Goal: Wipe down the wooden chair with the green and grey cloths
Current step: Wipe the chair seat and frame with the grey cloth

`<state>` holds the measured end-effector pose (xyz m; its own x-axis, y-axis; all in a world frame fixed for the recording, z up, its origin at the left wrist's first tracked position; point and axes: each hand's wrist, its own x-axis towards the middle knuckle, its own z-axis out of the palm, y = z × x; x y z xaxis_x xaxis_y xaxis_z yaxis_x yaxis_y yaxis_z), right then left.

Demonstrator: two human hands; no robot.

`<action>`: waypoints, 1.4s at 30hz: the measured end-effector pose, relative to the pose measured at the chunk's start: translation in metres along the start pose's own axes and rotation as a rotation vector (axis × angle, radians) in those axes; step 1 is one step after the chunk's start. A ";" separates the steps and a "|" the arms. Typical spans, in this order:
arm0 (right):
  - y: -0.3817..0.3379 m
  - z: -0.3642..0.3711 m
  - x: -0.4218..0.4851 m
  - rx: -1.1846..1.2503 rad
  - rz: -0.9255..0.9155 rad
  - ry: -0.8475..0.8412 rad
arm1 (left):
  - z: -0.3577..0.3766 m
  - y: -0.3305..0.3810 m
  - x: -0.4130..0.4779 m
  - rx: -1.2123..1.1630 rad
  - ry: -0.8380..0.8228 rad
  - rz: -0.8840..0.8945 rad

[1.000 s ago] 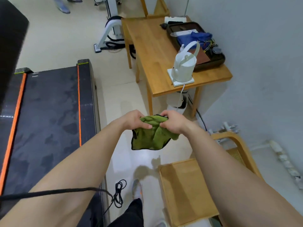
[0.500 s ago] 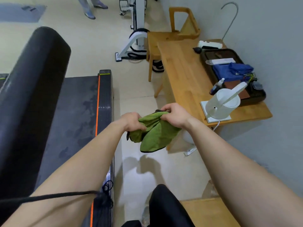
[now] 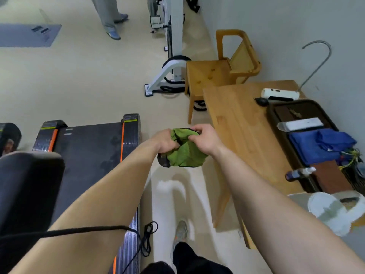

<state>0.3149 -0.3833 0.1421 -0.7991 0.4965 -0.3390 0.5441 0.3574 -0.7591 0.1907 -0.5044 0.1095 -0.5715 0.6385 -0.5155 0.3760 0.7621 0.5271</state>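
Observation:
Both my hands hold a bunched green cloth [image 3: 184, 153] with a dark edge in mid-air over the floor. My left hand [image 3: 165, 142] grips its left side and my right hand [image 3: 204, 138] pinches its top right. A wooden chair [image 3: 221, 74] stands further ahead against the wall, beyond the far end of the wooden table [image 3: 243, 135]. The chair's seat is bare. No grey cloth can be made out, apart from a dark patch under the green one.
A black treadmill [image 3: 88, 155] lies on the left with a cable beside it. The table carries a dark tray [image 3: 308, 139] with a blue cloth [image 3: 320, 145], a spray bottle and a white kettle [image 3: 335, 210]. A white exercise machine [image 3: 171, 56] and another person's legs are ahead.
The view has swung up and forward along the aisle. The chair near my feet has left the frame and the far chair has come into view. Both hands keep bunching the green cloth.

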 end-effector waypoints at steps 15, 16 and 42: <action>-0.044 -0.101 0.366 0.098 0.156 0.146 | -0.244 0.024 0.354 0.462 -0.138 -0.049; -0.047 -0.106 0.394 0.097 0.184 0.129 | -0.262 0.029 0.385 0.481 -0.171 -0.040; 0.084 -0.308 0.884 0.414 0.682 0.883 | -0.323 0.284 0.997 0.127 -0.023 0.530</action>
<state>-0.2667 0.3291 -0.0502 0.1637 0.9162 -0.3658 0.5348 -0.3940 -0.7475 -0.5080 0.3135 -0.0360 -0.2639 0.9400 -0.2163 0.6943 0.3408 0.6339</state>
